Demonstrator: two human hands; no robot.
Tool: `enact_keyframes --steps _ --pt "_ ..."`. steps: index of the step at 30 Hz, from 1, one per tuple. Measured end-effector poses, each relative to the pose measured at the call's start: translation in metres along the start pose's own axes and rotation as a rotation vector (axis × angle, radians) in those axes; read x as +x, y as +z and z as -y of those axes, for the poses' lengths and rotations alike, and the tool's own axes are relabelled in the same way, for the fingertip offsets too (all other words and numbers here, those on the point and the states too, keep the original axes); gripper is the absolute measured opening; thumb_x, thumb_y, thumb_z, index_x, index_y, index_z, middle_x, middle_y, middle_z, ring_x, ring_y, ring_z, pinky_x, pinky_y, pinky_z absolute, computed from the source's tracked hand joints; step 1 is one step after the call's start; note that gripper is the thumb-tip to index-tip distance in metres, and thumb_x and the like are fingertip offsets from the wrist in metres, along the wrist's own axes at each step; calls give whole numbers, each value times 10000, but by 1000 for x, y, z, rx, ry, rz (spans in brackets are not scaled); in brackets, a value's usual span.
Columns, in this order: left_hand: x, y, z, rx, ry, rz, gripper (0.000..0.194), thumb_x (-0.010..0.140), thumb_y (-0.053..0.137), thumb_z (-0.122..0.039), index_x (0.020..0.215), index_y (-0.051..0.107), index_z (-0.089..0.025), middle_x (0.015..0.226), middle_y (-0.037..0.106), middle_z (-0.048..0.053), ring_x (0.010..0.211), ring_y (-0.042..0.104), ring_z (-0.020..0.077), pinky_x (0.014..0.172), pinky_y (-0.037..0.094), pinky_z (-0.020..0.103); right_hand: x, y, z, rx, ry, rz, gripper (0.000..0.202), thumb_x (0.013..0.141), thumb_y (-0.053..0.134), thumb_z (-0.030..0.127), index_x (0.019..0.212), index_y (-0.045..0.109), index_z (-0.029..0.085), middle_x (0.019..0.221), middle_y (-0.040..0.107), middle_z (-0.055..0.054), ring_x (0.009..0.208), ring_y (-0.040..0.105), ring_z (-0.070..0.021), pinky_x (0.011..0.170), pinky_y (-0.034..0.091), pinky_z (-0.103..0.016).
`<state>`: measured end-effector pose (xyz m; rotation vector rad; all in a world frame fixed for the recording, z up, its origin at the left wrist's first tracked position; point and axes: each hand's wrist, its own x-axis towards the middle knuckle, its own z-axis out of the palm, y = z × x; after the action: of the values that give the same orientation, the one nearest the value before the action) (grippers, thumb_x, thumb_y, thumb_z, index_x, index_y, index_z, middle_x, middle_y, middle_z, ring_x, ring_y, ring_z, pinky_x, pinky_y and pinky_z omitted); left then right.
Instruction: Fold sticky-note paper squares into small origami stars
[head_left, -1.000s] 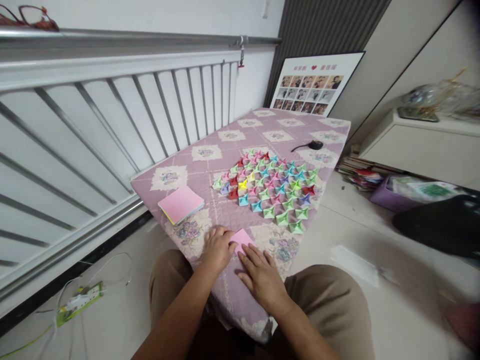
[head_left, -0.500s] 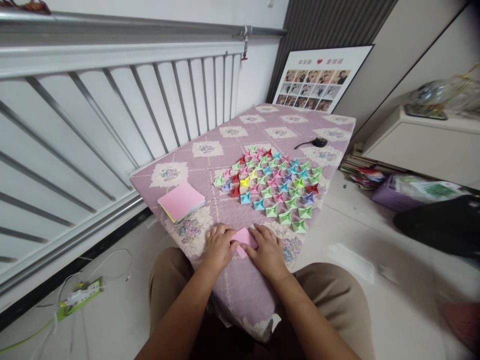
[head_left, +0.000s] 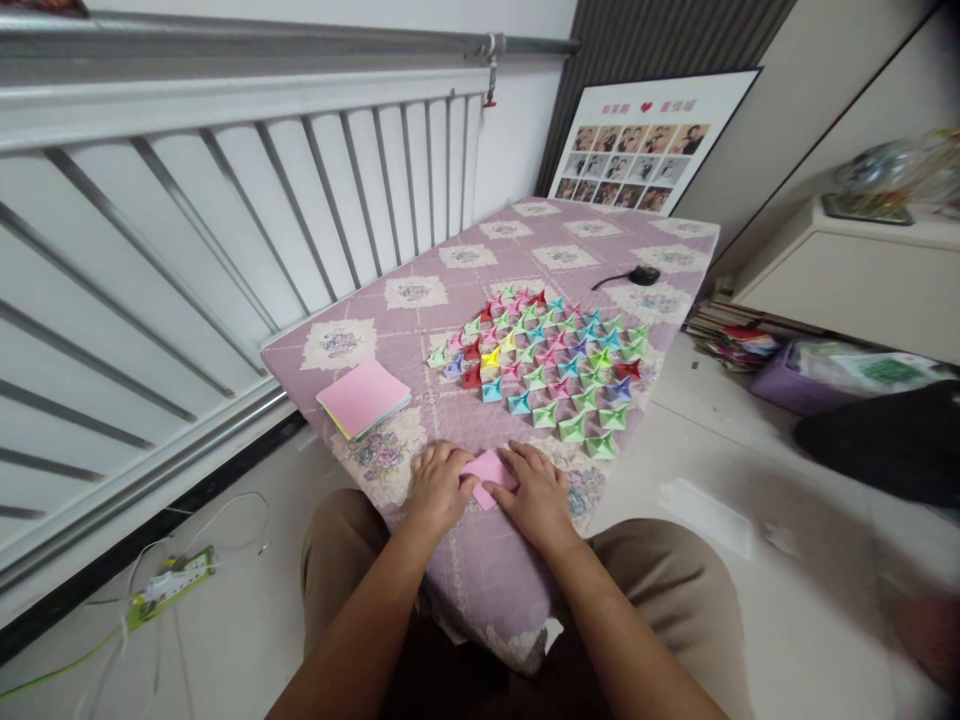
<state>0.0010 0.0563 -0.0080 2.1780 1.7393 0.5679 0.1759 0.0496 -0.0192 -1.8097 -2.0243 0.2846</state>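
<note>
A small pink sheet of origami paper (head_left: 490, 474), folded down to a compact shape, lies on the near part of the table between my hands. My left hand (head_left: 441, 484) grips its left edge, thumb against the paper. From the other side my right hand (head_left: 537, 492) holds it, with the thumb pressing on the lower right part. Beyond them, several folded paper pieces (head_left: 535, 378) in green, blue, pink, red, yellow and purple stand in rows. A stack of square paper (head_left: 364, 398), pink on top, sits to the left of my hands.
A flowered purple cloth (head_left: 360, 325) covers the table. Toward its far right lies a small black object with a cord (head_left: 643, 275). A white radiator (head_left: 300, 210) runs along the left. On the floor at left is a power strip (head_left: 171, 588) with cables.
Both hands stay on the pink paper in nearly the same place, with only slight finger movement. The camera view has shifted a little.
</note>
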Motion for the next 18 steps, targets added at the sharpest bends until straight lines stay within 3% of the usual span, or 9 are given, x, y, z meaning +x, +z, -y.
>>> enact_keyframes --steps 7,18 --pt "0 0 0 0 4 -12 191 813 646 -271 995 590 -282 1073 567 0 1055 465 213 908 315 378 -1 -1 -1 32 -33 -33 431 798 611 436 1207 581 306 1341 522 -56 1244 423 -289 960 310 -493" --pt "-1 -2 -2 26 -12 0 238 809 652 -274 1037 582 -273 1103 571 16 1070 462 216 920 314 372 -1 -1 0 91 -21 -49 118 821 578 324 846 659 241 1279 570 -52 1192 465 -260 941 302 -457"
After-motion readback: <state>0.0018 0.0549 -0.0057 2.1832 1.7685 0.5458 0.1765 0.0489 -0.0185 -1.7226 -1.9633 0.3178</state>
